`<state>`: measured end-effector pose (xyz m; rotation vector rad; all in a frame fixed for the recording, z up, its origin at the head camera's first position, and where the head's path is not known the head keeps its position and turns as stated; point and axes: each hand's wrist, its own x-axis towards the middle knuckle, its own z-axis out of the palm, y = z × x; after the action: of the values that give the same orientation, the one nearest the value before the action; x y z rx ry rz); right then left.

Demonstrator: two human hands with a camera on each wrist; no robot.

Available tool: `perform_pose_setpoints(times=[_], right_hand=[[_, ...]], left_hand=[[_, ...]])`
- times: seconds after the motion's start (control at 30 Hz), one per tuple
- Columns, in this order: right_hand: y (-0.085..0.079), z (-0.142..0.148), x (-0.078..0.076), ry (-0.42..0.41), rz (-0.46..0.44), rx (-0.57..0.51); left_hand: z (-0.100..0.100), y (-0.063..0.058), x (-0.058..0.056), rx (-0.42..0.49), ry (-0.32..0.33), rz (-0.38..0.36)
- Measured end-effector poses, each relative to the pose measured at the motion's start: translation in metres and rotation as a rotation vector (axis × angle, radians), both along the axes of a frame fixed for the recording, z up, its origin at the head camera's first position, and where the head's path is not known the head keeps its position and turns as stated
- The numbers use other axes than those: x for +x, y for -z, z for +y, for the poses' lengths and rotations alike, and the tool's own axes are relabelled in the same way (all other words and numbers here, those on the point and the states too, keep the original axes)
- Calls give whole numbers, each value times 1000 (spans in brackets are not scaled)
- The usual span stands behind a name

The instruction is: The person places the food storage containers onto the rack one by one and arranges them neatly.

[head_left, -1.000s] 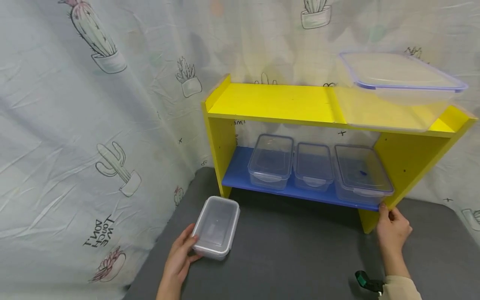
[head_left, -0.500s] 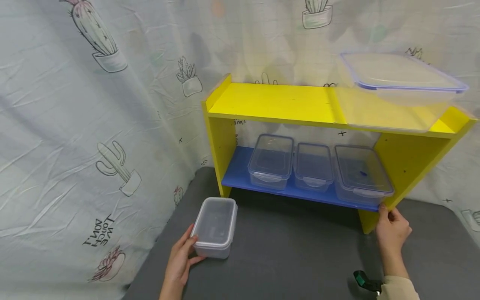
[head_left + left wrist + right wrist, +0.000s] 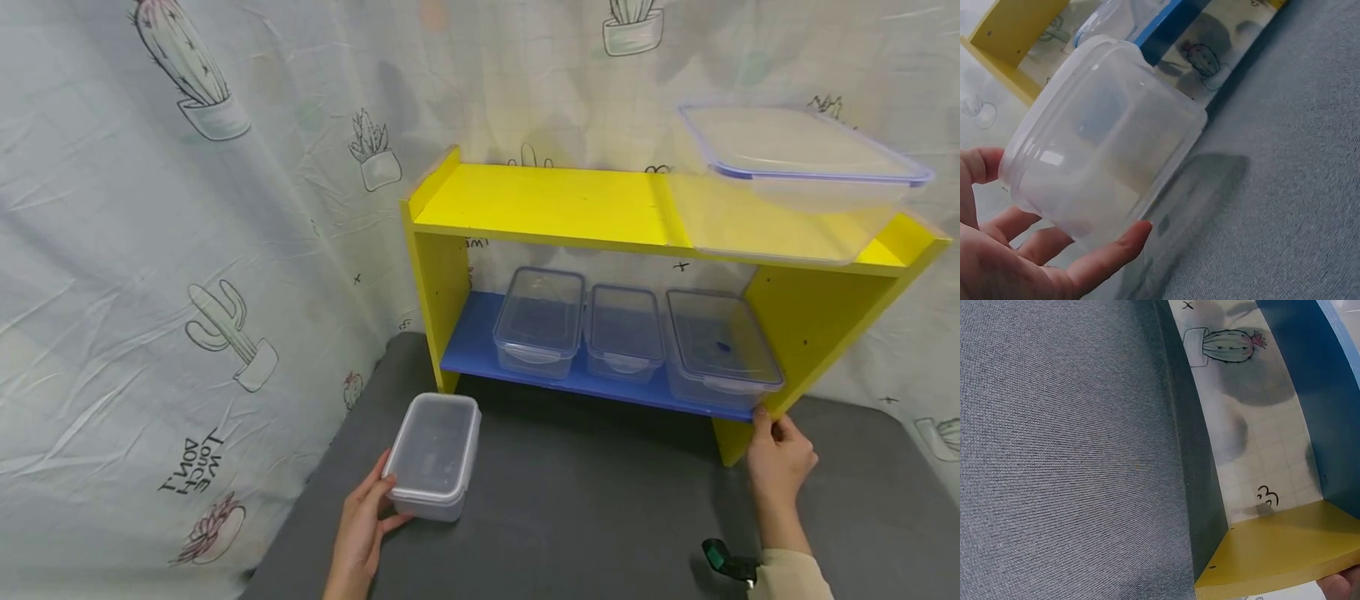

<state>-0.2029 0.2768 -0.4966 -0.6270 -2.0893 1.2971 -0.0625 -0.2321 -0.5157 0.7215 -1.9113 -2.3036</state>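
Observation:
My left hand (image 3: 362, 525) grips a clear plastic food container (image 3: 435, 446) with a frosted white lid at its near left corner. In the left wrist view, the thumb is at the lid's edge and the fingers (image 3: 1107, 256) are under the bottom; the container (image 3: 1104, 137) is tilted and casts a shadow on the grey table. At the lower right of a yellow shelf unit (image 3: 547, 200), my right hand (image 3: 782, 460) pinches the side panel near the blue board's end. Only a bit of that hand (image 3: 1341, 584) shows in the right wrist view.
Three clear lidded containers, left (image 3: 540, 321), middle (image 3: 624, 329) and right (image 3: 720, 342), stand on the blue board (image 3: 476, 337). A large clear box (image 3: 810, 150) sits on the top right. A black and green object (image 3: 723, 557) is by the right wrist. Cactus-print cloth (image 3: 315, 208) hangs behind.
In the left hand, the container has tipped so more of its front wall shows, and it has shifted slightly left and back right. The right hand stays at the shelf.

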Motion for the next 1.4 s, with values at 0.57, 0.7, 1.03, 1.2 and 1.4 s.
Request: perform_pose_setpoints(times=[0.57, 0.7, 1.03, 1.2, 1.4], right_hand=[[-1, -1, 2, 11, 5, 20], [-1, -1, 3, 14, 3, 22], [0, -2, -1, 6, -3, 22], [0, -1, 0, 3, 1, 5], [2, -1, -1, 13, 0, 8]], left_hand=[[13, -32, 12, 0, -49, 80], [18, -42, 17, 34, -62, 148], [23, -65, 26, 207, -23, 358], [28, -75, 29, 264, 16, 414], [35, -88, 28, 302, 5, 540]])
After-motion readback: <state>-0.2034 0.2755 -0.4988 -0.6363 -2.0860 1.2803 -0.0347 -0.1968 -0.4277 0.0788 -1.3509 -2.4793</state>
